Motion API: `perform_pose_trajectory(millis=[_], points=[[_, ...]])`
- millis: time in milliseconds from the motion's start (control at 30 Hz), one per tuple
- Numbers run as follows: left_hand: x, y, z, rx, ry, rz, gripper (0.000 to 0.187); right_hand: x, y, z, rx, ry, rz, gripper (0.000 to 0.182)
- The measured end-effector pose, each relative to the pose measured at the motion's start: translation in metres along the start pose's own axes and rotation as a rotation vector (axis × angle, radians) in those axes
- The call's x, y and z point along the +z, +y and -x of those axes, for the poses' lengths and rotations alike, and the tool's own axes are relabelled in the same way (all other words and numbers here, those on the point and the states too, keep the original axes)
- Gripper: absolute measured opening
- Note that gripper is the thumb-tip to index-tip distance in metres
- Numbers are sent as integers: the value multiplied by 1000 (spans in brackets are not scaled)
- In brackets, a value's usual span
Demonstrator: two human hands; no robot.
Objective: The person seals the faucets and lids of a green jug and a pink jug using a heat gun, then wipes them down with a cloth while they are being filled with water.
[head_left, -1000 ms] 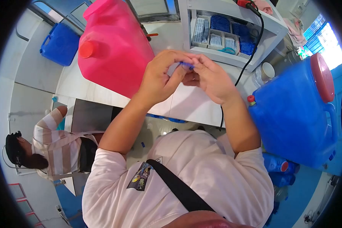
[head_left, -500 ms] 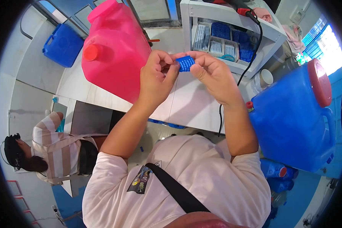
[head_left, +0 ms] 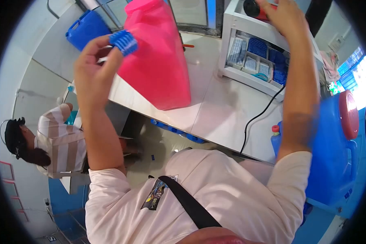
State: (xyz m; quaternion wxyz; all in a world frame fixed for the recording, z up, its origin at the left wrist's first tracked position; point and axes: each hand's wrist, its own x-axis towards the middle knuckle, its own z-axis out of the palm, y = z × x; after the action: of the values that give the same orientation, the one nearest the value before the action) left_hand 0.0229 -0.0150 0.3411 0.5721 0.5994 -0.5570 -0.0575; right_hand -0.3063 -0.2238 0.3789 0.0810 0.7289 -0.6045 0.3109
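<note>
**Blue ribbed cap pinched up by the pink jug**

We hold a small blue ribbed cap (head_left: 123, 42) in our left hand (head_left: 94, 72), grip narrow, fingertips on its rim, raised in front of the pink jug (head_left: 158, 57) on the desk (head_left: 215, 110). It looks light, stiff plastic; the ribs should give purchase. Our right hand (head_left: 284, 17) reaches to the white shelf (head_left: 236, 24), touching a red-and-black tool (head_left: 254, 8); we cannot tell its grip.

bright daylight floods in from the right, glare there, fisheye bending the dark edges, right hand (head_left: 286, 16) motion-blurred.
</note>
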Motion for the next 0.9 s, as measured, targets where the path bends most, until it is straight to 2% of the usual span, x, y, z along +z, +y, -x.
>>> perform_pose_trajectory(millis=[33,100,133,167,200,233,300,367,433,500,533,600,633,700,833,900], points=[[-15,-6,-11,-9,35,-175,30,5,13,-27,80,-85,169,42],[-33,-20,-29,-72,-11,-268,31,48,67,-94,138,-446,132,68],[-38,-25,-36,-134,-66,-351,32,64,84,-103,129,-448,130,68],[-39,-28,-41,-139,-58,-354,32,80,96,-108,147,-471,28,76],[-38,-28,-44,-179,-142,-303,29,84,94,-107,165,-495,-74,84],[-35,-26,-45,-217,-226,-250,26,82,94,-108,156,-495,-75,84],[-29,-20,-41,-217,-223,-285,21,74,98,-104,116,-659,-186,90],[-26,-19,-41,-127,-317,-222,20,75,104,-106,146,-584,-199,85],[-16,0,-36,-122,-299,-298,19,68,106,-108,177,-505,-211,80],[-9,4,-32,116,-251,-362,21,49,112,-98,206,-532,-886,59],[-7,7,-31,114,-254,-365,21,38,107,-82,209,-535,-889,59],[-5,11,-29,284,-296,-590,25,13,83,-35,169,-351,-1490,45],[-3,11,-27,281,-299,-592,25,6,74,-16,172,-354,-1492,45],[-1,12,-23,379,-262,-630,25,-3,57,23,142,-223,-1371,44],[2,26,-16,347,-259,-703,38,1,33,89,150,-318,-1486,44],[0,24,-19,484,-300,-812,42,12,24,112,18,-219,-1449,53]])
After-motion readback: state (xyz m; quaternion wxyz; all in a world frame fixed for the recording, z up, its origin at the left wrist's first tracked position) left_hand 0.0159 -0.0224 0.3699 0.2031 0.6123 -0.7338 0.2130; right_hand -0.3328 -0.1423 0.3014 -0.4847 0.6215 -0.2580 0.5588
